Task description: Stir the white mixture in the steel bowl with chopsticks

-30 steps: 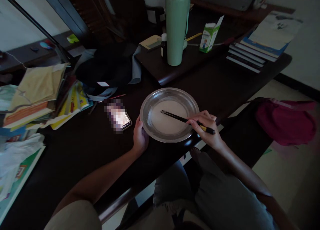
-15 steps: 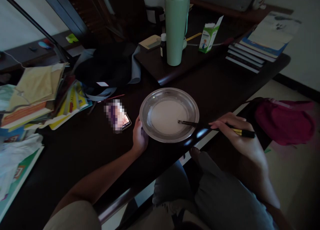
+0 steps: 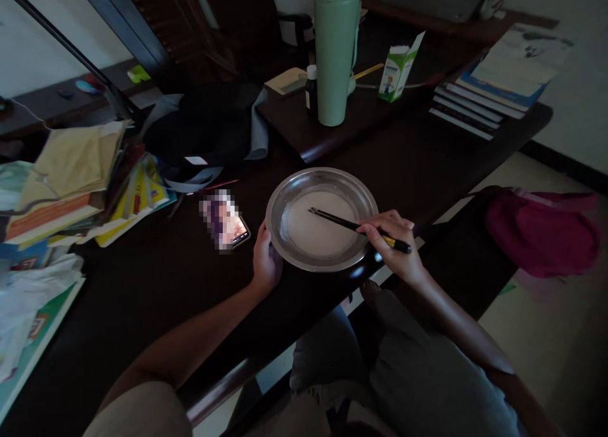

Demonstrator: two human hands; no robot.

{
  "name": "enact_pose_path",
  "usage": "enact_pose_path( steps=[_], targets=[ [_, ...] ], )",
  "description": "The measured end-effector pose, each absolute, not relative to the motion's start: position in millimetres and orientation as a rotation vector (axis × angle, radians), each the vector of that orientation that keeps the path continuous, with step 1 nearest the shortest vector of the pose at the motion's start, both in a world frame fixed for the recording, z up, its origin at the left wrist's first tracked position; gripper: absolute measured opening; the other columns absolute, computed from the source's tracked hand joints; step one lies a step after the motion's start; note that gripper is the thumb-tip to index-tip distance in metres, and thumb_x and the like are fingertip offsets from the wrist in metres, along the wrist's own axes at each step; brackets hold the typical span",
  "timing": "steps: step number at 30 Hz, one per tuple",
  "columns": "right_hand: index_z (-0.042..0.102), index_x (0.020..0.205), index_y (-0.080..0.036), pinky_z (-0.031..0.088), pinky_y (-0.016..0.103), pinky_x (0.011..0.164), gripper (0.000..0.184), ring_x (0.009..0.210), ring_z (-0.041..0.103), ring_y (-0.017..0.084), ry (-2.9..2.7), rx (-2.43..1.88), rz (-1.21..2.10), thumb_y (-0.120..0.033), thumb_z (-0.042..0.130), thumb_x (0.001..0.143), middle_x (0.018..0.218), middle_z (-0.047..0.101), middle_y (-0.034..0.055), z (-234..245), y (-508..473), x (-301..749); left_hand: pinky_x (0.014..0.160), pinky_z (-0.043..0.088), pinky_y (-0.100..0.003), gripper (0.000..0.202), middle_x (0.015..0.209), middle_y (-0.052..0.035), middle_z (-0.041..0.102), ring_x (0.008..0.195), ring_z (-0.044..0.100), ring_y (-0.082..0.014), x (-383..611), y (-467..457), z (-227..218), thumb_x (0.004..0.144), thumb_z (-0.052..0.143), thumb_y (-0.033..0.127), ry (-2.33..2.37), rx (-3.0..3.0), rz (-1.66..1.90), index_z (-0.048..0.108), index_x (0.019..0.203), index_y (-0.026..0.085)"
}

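A round metal plate [image 3: 289,196] with a pale layer in its middle sits near the front edge of the dark table [image 3: 413,164]. My left hand [image 3: 266,259] is closed on the plate's left rim. My right hand [image 3: 394,244] is shut on a pair of dark chopsticks [image 3: 346,223], whose tips rest in the pale layer near the plate's centre. A lit phone [image 3: 225,221] lies just left of the plate.
A green flask [image 3: 335,50], a small bottle [image 3: 311,88] and an open carton [image 3: 398,66] stand on a raised board behind the plate. Stacked books [image 3: 494,88] lie far right, piled books and papers [image 3: 71,177] far left, a dark bag [image 3: 204,130] between. A magenta cushion [image 3: 541,231] sits right of the table.
My right hand had drawn back to the right with the chopsticks half a second ago; it has now come back over the plate's right rim, tips near the centre. The left hand stays put.
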State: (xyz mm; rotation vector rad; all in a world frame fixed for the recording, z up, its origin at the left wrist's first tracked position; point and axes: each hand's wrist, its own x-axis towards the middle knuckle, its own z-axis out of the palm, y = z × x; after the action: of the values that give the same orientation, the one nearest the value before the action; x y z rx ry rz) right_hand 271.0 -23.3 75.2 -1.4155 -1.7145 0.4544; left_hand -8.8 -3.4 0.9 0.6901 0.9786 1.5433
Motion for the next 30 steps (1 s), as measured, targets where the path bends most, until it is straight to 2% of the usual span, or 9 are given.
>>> enact_pose_path(
  steps=[4,8,14,18,24,30],
  targets=[
    [0.081,0.084,-0.029,0.041,0.052,0.096,0.035,0.095,0.073,0.027,-1.664,-1.482,0.373,-0.046,0.062,0.107,0.092,0.085,0.0037,82.8,-27.5,287.3,0.114,0.058,-0.047,0.044,0.129,-0.0054,0.081,0.128,0.073,-0.0311,-9.4,-2.1,-3.5,0.093,0.081,0.051,0.970,0.676,1.547,0.077,0.130,0.027],
    [0.081,0.079,-0.031,0.046,0.047,0.090,0.031,0.090,0.073,0.025,-1.617,-1.497,0.387,-0.041,0.066,0.105,0.085,0.082,0.0013,93.8,-36.4,305.8,0.113,0.059,-0.048,0.047,0.125,-0.0059,0.082,0.124,0.076,-0.0301,-10.7,1.2,-10.2,0.088,0.084,0.056,0.989,0.679,1.548,0.080,0.126,0.028],
    [0.083,0.080,-0.032,0.050,0.043,0.079,0.027,0.080,0.074,0.022,-1.659,-1.423,0.649,-0.040,0.070,0.103,0.084,0.082,0.0003,111.9,-47.0,316.5,0.113,0.059,-0.050,0.046,0.125,-0.0067,0.083,0.124,0.077,-0.0308,-11.9,2.1,-9.1,0.091,0.081,0.056,0.997,0.708,1.548,0.079,0.128,0.028],
    [0.082,0.082,-0.032,0.051,0.042,0.079,0.029,0.083,0.074,0.023,-1.744,-1.304,0.778,-0.043,0.069,0.105,0.086,0.083,0.0007,110.2,-48.1,303.4,0.113,0.059,-0.048,0.047,0.123,-0.0060,0.083,0.122,0.077,-0.0308,-7.6,2.1,-6.0,0.089,0.082,0.057,1.010,0.711,1.566,0.080,0.126,0.028],
    [0.082,0.085,-0.032,0.042,0.047,0.088,0.036,0.088,0.072,0.024,-1.796,-1.297,0.651,-0.050,0.061,0.108,0.091,0.086,0.0000,84.8,-35.5,276.9,0.113,0.059,-0.046,0.046,0.127,-0.0070,0.082,0.126,0.075,-0.0305,-3.6,0.6,-2.7,0.092,0.079,0.056,1.019,0.707,1.563,0.078,0.128,0.027],
    [0.082,0.088,-0.031,0.039,0.049,0.092,0.034,0.095,0.072,0.026,-1.750,-1.425,0.415,-0.046,0.059,0.108,0.097,0.087,0.0014,77.5,-25.5,275.8,0.115,0.057,-0.048,0.046,0.132,-0.0080,0.080,0.131,0.073,-0.0315,-7.6,-1.5,-2.6,0.095,0.076,0.056,1.012,0.740,1.533,0.077,0.130,0.028]
  ],
)
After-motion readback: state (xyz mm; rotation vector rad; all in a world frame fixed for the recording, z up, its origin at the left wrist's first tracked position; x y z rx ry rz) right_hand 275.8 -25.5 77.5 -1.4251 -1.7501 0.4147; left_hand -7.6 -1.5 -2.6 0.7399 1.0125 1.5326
